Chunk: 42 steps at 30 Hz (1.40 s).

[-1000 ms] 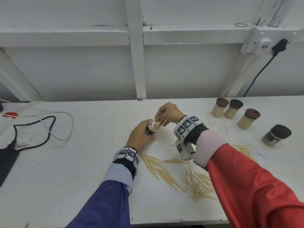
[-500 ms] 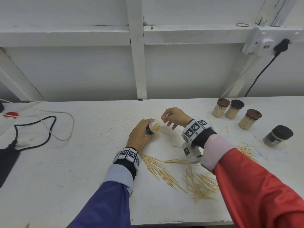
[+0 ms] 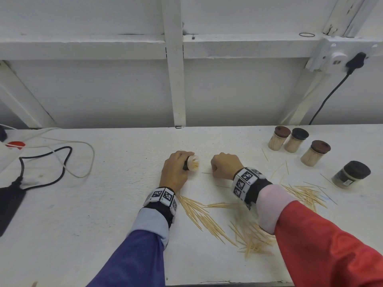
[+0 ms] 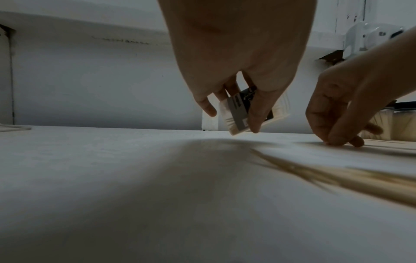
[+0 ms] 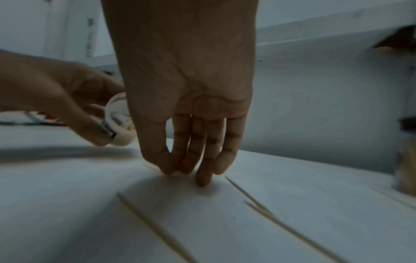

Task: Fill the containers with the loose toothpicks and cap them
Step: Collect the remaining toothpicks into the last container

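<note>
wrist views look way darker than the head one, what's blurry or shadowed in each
Head view: bright, even and sharp, wall beams bowed by the wide lens. Left wrist view: dim, the left hand throws a broad shadow on the white table, and the near pale wooden toothpicks are smeared out of focus. Right wrist view: dim and soft, the right hand shadows the table at its fingertips.

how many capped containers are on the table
4, all at the table's far right: a brown-capped one by the wall, a black-capped one beside it, another brown-capped one nearer, and a dark jar nearest. None seems hidden.
</note>
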{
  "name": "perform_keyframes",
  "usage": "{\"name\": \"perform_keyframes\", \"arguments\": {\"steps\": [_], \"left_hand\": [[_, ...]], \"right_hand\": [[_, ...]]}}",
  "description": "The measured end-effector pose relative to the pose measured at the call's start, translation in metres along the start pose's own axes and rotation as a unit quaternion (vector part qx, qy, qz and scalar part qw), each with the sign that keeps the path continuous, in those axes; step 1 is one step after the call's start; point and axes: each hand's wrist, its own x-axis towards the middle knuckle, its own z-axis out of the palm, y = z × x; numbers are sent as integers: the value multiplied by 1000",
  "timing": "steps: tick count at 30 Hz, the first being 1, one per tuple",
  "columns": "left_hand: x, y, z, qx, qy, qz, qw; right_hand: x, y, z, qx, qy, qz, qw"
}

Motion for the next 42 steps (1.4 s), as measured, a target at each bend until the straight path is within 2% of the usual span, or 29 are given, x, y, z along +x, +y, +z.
{"name": "perform_keyframes", "arguments": {"steps": [3, 5, 10, 13, 15, 16, 18, 20, 22, 23, 29, 32, 34, 36, 40, 42], "left_hand": [[-2, 0, -1, 22, 7, -34, 999], [-3, 0, -2, 33, 7, -46, 998], [-2, 5, 1, 14, -13, -36, 999], [-3, 9, 2, 8, -31, -28, 999], [-4, 9, 0, -7, -29, -32, 999], [-4, 8, 0, -18, -23, -36, 999], [-6, 7, -2, -41, -14, -39, 998], [-7, 8, -3, -54, -18, -40, 998], [-7, 10, -2, -56, -25, -41, 997], [-7, 10, -2, -55, -26, -40, 997], [-7, 10, -2, -52, -31, -40, 997], [-7, 10, -1, -47, -31, -39, 998], [-7, 10, -1, -45, -33, -40, 998], [-7, 9, -1, -43, -36, -43, 998], [-7, 8, 0, -42, -41, -48, 997], [-6, 8, 1, -41, -41, -52, 997]], "right_hand": [[0, 11, -4, 102, 13, 32, 994], [-2, 16, -7, 193, 20, 11, 981], [-1, 3, -15, 168, 69, -79, 980], [0, -2, -18, 289, 40, -118, 949], [1, 9, -21, 363, 53, -97, 925], [0, 18, -21, 364, 69, -71, 926], [0, 40, -19, 277, 64, -2, 959], [-5, 57, -11, 139, -11, 52, 989], [-11, 61, -2, 61, -71, 50, 994], [-15, 60, 1, 44, -77, 35, 995], [-46, 46, 13, 35, -56, -54, 996], [-57, 44, 20, 99, -33, -102, 989], [-61, 48, 23, 157, -9, -101, 982], [-67, 46, 22, 158, 6, -80, 984], [-86, 30, 25, 110, -61, -71, 990], [-94, 23, 28, 83, -61, -83, 991]]}}
